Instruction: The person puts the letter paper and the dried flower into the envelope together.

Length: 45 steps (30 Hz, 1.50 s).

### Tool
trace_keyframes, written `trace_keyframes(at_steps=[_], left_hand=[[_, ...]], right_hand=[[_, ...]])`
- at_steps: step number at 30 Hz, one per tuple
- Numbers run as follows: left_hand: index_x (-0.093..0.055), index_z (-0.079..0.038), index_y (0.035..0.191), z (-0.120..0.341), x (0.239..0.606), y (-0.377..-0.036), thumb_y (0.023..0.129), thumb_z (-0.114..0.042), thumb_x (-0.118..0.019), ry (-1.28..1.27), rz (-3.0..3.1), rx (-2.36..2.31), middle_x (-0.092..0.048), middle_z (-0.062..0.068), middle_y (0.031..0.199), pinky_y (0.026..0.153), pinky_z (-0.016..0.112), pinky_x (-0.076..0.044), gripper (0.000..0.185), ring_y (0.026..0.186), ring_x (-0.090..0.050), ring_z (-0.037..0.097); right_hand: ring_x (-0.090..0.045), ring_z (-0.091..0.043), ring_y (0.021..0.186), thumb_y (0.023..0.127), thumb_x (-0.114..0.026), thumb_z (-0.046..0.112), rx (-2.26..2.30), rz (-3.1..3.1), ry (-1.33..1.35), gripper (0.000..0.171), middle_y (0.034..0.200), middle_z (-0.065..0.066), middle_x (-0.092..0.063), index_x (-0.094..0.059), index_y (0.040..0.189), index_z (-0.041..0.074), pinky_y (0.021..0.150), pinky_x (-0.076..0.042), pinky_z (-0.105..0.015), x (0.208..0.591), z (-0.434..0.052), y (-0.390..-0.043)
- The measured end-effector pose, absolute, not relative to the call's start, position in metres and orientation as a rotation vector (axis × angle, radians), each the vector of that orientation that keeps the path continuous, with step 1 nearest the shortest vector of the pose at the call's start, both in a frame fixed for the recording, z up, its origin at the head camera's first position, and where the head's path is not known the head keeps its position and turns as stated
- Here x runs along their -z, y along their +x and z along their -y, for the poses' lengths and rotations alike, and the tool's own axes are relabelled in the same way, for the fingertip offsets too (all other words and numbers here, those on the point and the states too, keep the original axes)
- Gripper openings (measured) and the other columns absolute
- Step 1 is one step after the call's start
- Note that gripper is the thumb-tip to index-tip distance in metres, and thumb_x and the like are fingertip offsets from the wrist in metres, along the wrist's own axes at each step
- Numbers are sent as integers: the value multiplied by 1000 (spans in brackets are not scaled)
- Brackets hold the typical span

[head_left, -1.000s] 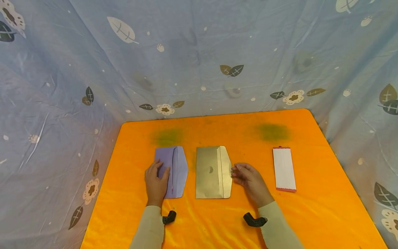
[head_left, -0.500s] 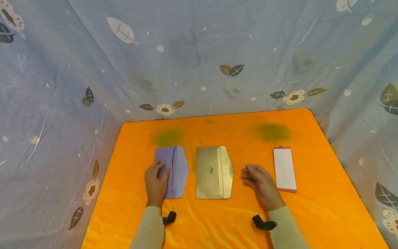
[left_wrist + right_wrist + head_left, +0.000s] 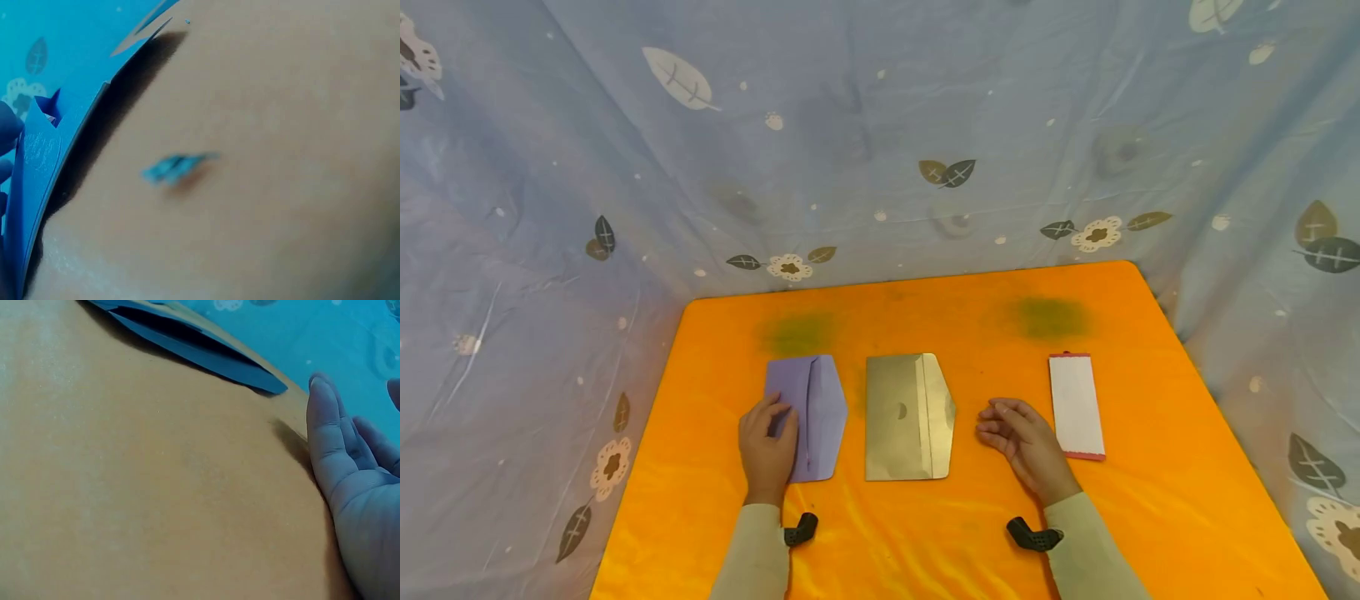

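Observation:
A purple envelope lies on the orange table with its flap open to the right. My left hand rests flat on its left half, fingers straight. A gold envelope lies just right of it, flap open to the right. My right hand lies relaxed on the table between the gold envelope and a white card with red ends, touching neither. In the right wrist view the right hand's fingers are straight beside the gold envelope's edge. The left wrist view shows the purple envelope's edge.
A blue cloth with leaf and flower prints hangs close behind and on both sides of the table. Two dark greenish smudges mark the table's far part. The table's right edge runs near the white card.
My right hand let go of the gold envelope's flap and moved right, onto the table beside the white card. The left hand stayed on the purple envelope.

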<state>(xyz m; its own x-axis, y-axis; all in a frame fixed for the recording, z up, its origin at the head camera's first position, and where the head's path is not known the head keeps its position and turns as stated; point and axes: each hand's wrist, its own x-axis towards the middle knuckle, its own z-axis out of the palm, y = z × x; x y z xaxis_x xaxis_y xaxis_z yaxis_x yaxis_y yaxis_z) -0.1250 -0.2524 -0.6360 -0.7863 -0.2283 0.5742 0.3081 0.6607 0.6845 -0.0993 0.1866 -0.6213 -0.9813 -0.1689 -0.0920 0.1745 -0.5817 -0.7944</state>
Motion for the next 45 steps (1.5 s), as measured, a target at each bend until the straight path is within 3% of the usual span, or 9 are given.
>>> trace_keyframes(at_steps=[6, 10, 16, 20, 24, 31, 39, 45], left_hand=[[-81, -1, 105, 246, 632, -119, 91, -3, -81, -76, 2210, 957, -77, 15, 120, 95, 58, -42, 14, 109, -65, 44], [-79, -1, 105, 215, 620, -113, 89, -2, -79, -152, 2223, 911, -76, 16, 120, 95, 63, -40, 16, 108, -64, 44], [-72, 0, 126, 150, 609, -108, 92, -16, -84, -370, 2489, 996, -65, 20, 141, 104, 68, -39, 39, 127, -57, 45], [-64, -3, 141, 120, 612, -115, 94, -31, -86, -313, 2678, 1077, -51, 22, 157, 111, 71, -31, 59, 142, -44, 46], [-59, -3, 147, 101, 618, -130, 92, -39, -86, -245, 2737, 1082, -43, 24, 163, 113, 72, -27, 71, 149, -36, 46], [-55, -6, 152, 80, 628, -138, 87, -58, -85, -216, 2788, 912, -35, 22, 169, 116, 68, -29, 89, 152, -34, 44], [-57, -6, 148, 75, 633, -139, 89, -49, -79, -164, 2736, 848, -38, 20, 169, 109, 65, -34, 76, 149, -38, 42], [-60, -7, 146, 77, 634, -139, 91, -43, -78, -154, 2723, 911, -38, 16, 169, 111, 65, -32, 68, 149, -38, 40]], right_hand=[[-73, -29, 108, 117, -50, 15, 2624, -1319, 32, 40, 119, -17, -69, -46, 142, -16, 98, -58, -46, 623, -183, -99], [-74, -29, 107, 117, -50, 15, 2619, -1323, 36, 43, 118, -17, -69, -44, 144, -18, 97, -58, -45, 622, -181, -99], [-74, -28, 104, 117, -51, 16, 2633, -1318, 38, 43, 116, -16, -70, -46, 143, -18, 96, -59, -43, 621, -182, -100], [-74, -27, 105, 117, -50, 15, 2634, -1299, 33, 41, 117, -16, -70, -46, 143, -17, 97, -59, -44, 622, -184, -101], [-74, -27, 105, 118, -50, 15, 2633, -1306, 37, 43, 117, -16, -70, -43, 144, -18, 96, -59, -44, 622, -185, -101], [-74, -27, 104, 118, -50, 16, 2626, -1337, 50, 44, 117, -16, -70, -43, 144, -18, 96, -59, -43, 620, -188, -100], [-75, -29, 103, 117, -50, 15, 2657, -1295, 34, 40, 117, -17, -71, -47, 142, -17, 95, -60, -44, 621, -189, -99], [-75, -29, 105, 118, -48, 13, 2667, -1268, 10, 36, 117, -16, -71, -50, 141, -14, 96, -59, -44, 622, -187, -100]])
